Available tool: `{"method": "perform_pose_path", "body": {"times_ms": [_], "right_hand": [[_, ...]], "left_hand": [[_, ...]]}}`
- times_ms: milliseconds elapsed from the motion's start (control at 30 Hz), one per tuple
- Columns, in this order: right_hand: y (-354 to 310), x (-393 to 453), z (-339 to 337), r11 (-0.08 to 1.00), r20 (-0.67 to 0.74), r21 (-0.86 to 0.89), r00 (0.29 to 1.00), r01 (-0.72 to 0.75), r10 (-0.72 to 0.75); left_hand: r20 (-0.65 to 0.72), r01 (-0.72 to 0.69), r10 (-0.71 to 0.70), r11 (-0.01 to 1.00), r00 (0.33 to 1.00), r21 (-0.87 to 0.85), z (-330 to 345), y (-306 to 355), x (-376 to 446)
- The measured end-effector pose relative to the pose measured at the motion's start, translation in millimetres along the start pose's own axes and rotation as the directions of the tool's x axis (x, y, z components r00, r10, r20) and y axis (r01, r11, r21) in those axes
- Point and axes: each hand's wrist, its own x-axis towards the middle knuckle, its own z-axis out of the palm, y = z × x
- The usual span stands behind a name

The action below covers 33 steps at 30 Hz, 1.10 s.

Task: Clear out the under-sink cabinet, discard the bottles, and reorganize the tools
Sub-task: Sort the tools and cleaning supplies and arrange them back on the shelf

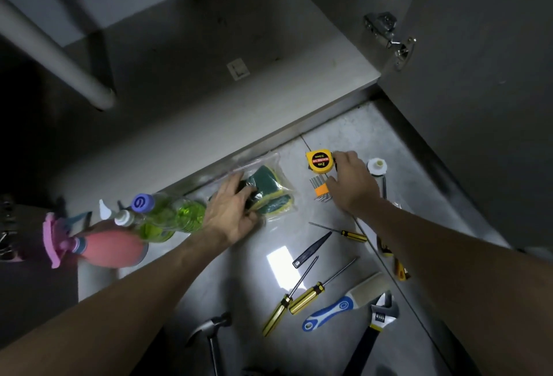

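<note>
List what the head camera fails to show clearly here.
- Hammer: handle cut off by the bottom edge.
- Yellow-handled tools: mostly hidden by the right forearm.
- Pink spray bottle: blurred, label unreadable.
- Left side of the cabinet: too dark.
- Right hand: fingers' contact with the tape measure unclear.

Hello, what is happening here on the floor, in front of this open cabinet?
A person is sorting things laid out on the floor before the cabinet. The left hand grips a bag of sponges; the right hand holds a tape measure, with hex keys just below it. Bottles stand in a group at the left. Screwdrivers, a brush, a wrench and a hammer lie nearer the person.
</note>
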Motion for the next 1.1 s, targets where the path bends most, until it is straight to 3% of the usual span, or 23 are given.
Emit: {"method": "perform_pose_path", "body": {"times_ms": [233, 367, 500, 600, 767, 900, 1000, 1100], "right_hand": [[-26, 35, 12, 0.983, 0.167, -0.181, 0.985, -0.016, 0.046], [-35, 38, 26, 0.967, 0.139, -0.251, 0.986, -0.052, 0.089], [-40, 37, 28, 0.949, 0.137, -0.315, 0.990, 0.013, 0.032], [-38, 32, 20, 0.963, 0.125, -0.269, 0.992, 0.005, 0.030], [-49, 3, 11, 1.000, -0.071, -0.020, 0.997, -0.006, 0.004], [-58, -48, 17, 0.970, -0.173, 0.081, 0.962, 0.229, -0.213], [-66, -91, 41, 0.886, -0.067, 0.029, 0.886, 0.462, -0.459], [-73, -122, 76, 0.818, 0.140, -0.095, 0.821, 0.567, -0.553]], "left_hand": [[-0.159, -0.033, 0.000, 0.978, 0.987, -0.205, -14, 1, -56], [-0.084, 0.097, -0.127, 0.952, 0.988, -0.291, 4, -5, -98], [-0.040, 0.260, -0.297, 0.887, 0.954, -0.381, 27, -13, -138], [0.003, 0.331, -0.358, 0.862, 0.934, -0.383, 40, -21, -163], [0.078, 0.504, -0.509, 0.800, 0.857, -0.325, 60, -18, -198], [0.147, 0.672, -0.668, 0.661, 0.730, -0.336, 84, -4, -227], [0.162, 0.704, -0.708, 0.594, 0.688, -0.390, 109, 8, -252], [0.219, 0.727, -0.722, 0.529, 0.657, -0.438, 132, 16, -271]]}}
